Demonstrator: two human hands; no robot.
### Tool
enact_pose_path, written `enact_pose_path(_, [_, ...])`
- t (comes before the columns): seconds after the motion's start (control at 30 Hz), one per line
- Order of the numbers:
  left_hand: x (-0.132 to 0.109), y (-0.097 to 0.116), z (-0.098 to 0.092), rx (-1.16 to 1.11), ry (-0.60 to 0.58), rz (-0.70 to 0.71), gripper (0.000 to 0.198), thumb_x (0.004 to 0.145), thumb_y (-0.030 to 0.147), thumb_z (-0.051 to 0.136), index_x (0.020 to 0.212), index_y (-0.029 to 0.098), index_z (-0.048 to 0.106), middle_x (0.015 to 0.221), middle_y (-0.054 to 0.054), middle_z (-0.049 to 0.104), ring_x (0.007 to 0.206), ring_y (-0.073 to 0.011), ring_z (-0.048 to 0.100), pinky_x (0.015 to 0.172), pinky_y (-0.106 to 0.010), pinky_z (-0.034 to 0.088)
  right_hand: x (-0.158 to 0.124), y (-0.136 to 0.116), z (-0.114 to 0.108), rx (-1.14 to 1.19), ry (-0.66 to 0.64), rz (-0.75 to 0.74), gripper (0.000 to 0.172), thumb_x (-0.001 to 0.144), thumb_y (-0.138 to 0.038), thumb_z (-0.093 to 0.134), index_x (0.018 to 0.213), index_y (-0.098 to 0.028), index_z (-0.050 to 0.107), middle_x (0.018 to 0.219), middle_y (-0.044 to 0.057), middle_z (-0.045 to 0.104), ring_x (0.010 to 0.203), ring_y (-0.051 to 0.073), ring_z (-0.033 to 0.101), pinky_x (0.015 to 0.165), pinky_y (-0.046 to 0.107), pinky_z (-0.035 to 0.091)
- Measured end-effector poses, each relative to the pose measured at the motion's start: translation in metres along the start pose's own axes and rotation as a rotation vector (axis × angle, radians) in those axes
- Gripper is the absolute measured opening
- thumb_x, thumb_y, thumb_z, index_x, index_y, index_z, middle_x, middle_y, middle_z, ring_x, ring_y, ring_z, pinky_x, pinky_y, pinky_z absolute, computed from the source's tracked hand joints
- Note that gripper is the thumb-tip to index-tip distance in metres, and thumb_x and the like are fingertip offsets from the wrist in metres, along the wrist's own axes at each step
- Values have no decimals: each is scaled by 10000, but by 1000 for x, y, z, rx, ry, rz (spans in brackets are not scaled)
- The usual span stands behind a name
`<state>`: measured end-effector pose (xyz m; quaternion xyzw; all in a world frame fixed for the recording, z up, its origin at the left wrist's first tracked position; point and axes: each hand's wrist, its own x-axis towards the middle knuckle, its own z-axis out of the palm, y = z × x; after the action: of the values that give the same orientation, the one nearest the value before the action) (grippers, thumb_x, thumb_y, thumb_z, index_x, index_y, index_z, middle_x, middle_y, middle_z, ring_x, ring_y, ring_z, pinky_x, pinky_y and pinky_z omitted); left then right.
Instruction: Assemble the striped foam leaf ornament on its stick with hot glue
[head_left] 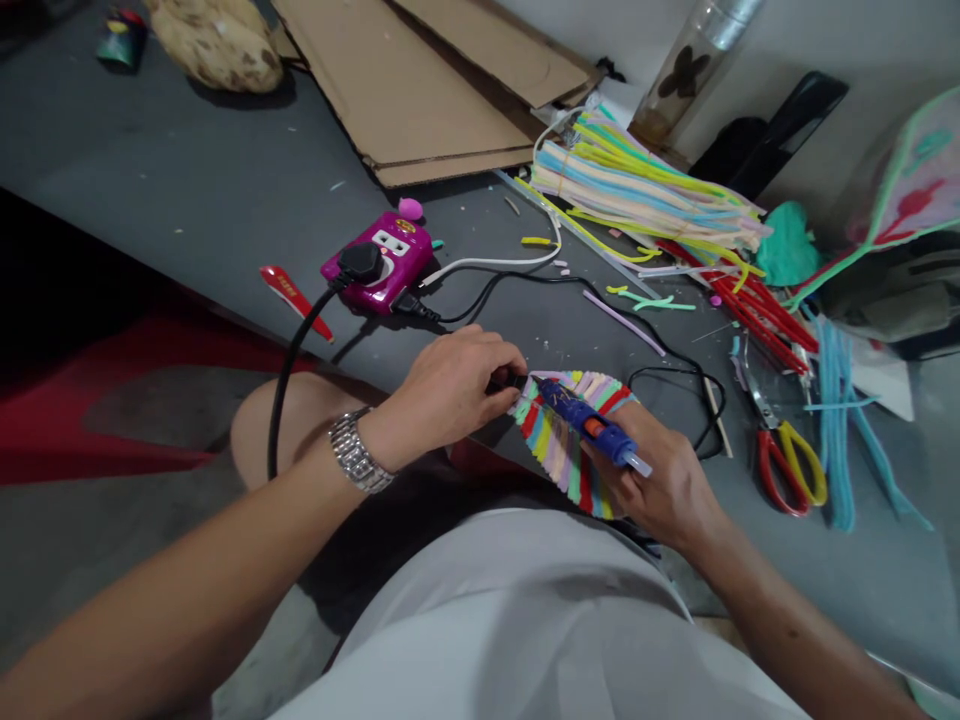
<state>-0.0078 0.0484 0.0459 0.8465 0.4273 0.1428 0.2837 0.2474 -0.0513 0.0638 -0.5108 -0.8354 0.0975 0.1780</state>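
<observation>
My right hand (pixel 664 470) is closed round a blue hot glue gun (pixel 574 408), with a clear glue stick poking from its back end. The nozzle points left, towards my left fingertips. Beneath the gun lies a leaf-shaped piece of striped fuzzy pipe cleaners (pixel 551 445) in red, yellow, green, pink and lilac; part of it is hidden behind the gun and my right hand. My left hand (pixel 465 380), with a metal watch (pixel 358 452) on the wrist, pinches a small dark thing at the left tip of the striped piece. What that dark thing is I cannot make out.
A magenta power socket (pixel 409 250) with black cables stands ahead, beside a red cutter (pixel 296 302). Cardboard sheets (pixel 442 110) and a pipe cleaner bundle (pixel 645 185) lie behind. To the right are red-and-yellow-handled scissors (pixel 772 455) and blue pipe cleaners (pixel 836 430).
</observation>
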Motion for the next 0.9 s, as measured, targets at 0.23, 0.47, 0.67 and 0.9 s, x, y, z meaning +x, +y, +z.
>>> enact_pose_path(0.23, [1,0,0,-4,0,-8,122,891,237,720,1013,226,727,935,-26,728,936,-228,599,775,-332,422,0,-2,1,14,-19,39,201,1044,-359,481,1086,-200,596,912,72,700,791,223,689,634,311,474])
enact_pose_path(0.47, [0,0,-1,-15,-9,-6,130,891,239,708,1019,224,726,938,-28,729,939,-230,595,767,-332,423,-1,0,1,32,-59,71,213,1041,-358,476,1129,-204,593,936,74,698,827,225,690,654,307,482])
enact_pose_path(0.67, [0,0,0,-15,9,5,122,892,242,702,1011,228,726,932,-30,728,933,-229,599,768,-330,429,2,-2,-1,4,-19,20,179,1049,-344,457,1039,-214,581,835,45,671,704,187,634,610,293,460])
enact_pose_path(0.9, [0,1,-1,-13,-6,-4,121,897,236,688,1011,227,725,929,-33,723,929,-229,599,773,-332,432,2,-2,1,-8,-31,24,209,1055,-346,444,1106,-205,590,907,73,712,767,205,683,645,300,498])
